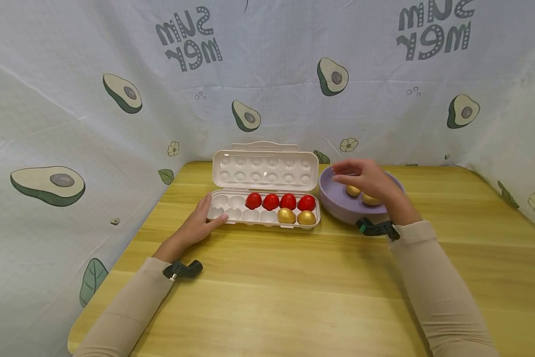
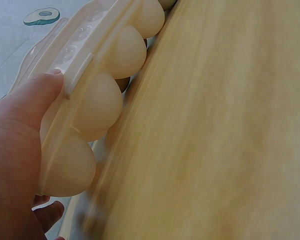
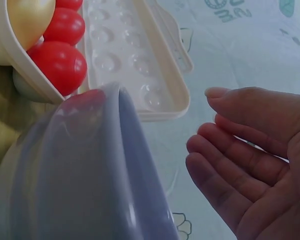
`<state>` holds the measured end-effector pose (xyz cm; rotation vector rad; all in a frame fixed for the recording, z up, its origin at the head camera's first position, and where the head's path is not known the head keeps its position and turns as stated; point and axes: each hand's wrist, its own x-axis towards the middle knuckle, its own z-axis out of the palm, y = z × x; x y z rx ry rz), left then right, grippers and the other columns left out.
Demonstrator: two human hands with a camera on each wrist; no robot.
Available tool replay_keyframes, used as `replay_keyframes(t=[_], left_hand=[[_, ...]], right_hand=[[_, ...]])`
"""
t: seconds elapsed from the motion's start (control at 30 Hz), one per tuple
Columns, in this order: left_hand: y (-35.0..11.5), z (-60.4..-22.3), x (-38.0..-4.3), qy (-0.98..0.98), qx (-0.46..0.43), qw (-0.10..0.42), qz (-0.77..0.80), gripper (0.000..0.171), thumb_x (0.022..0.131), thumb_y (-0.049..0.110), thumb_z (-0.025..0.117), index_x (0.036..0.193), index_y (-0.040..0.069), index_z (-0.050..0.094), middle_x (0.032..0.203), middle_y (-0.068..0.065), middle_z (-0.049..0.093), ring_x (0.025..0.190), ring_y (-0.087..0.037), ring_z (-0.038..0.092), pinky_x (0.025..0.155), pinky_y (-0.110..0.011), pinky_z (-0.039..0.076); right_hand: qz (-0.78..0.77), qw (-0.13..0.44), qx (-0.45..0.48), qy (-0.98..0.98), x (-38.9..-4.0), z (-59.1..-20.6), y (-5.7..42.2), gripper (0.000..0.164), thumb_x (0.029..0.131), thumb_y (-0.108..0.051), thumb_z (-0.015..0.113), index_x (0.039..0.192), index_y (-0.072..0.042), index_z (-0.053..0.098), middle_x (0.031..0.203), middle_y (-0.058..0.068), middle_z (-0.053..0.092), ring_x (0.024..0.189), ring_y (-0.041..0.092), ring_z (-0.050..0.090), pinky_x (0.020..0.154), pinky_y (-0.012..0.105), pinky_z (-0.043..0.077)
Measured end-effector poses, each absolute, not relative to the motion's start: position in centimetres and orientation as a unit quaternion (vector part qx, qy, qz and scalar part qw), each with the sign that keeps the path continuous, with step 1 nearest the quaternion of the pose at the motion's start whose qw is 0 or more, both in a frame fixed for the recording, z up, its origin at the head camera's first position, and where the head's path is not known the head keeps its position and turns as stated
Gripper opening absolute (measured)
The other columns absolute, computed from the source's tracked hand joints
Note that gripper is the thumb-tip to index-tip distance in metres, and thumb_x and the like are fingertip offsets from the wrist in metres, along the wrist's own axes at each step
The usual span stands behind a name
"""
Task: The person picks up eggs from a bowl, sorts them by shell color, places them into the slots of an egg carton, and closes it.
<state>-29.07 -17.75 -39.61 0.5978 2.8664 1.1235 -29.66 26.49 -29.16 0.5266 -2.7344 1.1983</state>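
An egg carton (image 1: 258, 216) lies with its lid (image 1: 265, 171) tipped back. Several red eggs (image 1: 271, 202) fill part of its back row, and two gold eggs (image 1: 287, 216) sit at the right of the front row. My left hand (image 1: 197, 223) grips the carton's left end, thumb on the front rim, as the left wrist view also shows. Over the purple bowl (image 1: 339, 207) hovers my right hand (image 1: 366, 177), holding nothing, its fingers loosely bent. Gold eggs (image 1: 353, 190) are visible inside the bowl, partly hidden by that hand.
A wooden table (image 1: 267, 297) carries the carton and bowl near its back edge. Behind hangs a pale curtain (image 1: 285, 109) printed with avocados. The bowl stands close against the carton's right end.
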Motion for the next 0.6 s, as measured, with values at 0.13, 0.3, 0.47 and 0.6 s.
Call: replay_keyframes(t=[0.13, 0.3, 0.47, 0.6], left_hand=[[-17.7, -39.6, -29.1, 0.914, 0.189, 0.004, 0.36, 0.096, 0.083, 0.06, 0.048, 0.145, 0.006, -0.002, 0.151, -0.007, 0.002, 0.136, -0.023, 0.005, 0.108, -0.045, 0.011], [-17.7, -39.6, -29.2, 0.914, 0.188, 0.005, 0.36, 0.096, 0.083, 0.061, 0.047, 0.145, 0.008, -0.003, 0.151, -0.007, 0.001, 0.136, -0.022, 0.004, 0.108, -0.044, 0.01], [-17.7, -39.6, -29.2, 0.914, 0.189, 0.005, 0.359, 0.095, 0.083, 0.06, 0.048, 0.145, 0.011, -0.004, 0.151, -0.007, 0.001, 0.136, -0.022, 0.004, 0.108, -0.044, 0.01], [-17.7, -39.7, -29.3, 0.915, 0.188, 0.003, 0.358, 0.096, 0.082, 0.061, 0.048, 0.145, 0.011, -0.004, 0.151, -0.008, 0.001, 0.136, -0.022, 0.004, 0.108, -0.045, 0.011]], right_hand=[[0.404, 0.064, 0.153, -0.899, -30.0, -29.5, 27.1, 0.045, 0.083, -0.032, 0.065, 0.118, -0.004, 0.057, 0.114, 0.014, 0.059, 0.103, 0.022, 0.057, 0.09, 0.039, 0.043], [0.407, 0.087, 0.117, -0.902, -30.4, -30.0, 27.6, 0.049, 0.082, -0.035, 0.065, 0.119, -0.004, 0.056, 0.115, 0.013, 0.06, 0.104, 0.023, 0.056, 0.092, 0.04, 0.041], [0.413, 0.098, 0.092, -0.901, -30.6, -30.6, 28.3, 0.051, 0.082, -0.035, 0.064, 0.12, -0.003, 0.055, 0.117, 0.015, 0.058, 0.106, 0.026, 0.055, 0.093, 0.042, 0.04], [0.411, 0.1, 0.08, -0.903, -30.7, -31.0, 28.8, 0.051, 0.083, -0.033, 0.065, 0.121, -0.001, 0.053, 0.117, 0.018, 0.057, 0.106, 0.028, 0.055, 0.092, 0.042, 0.04]])
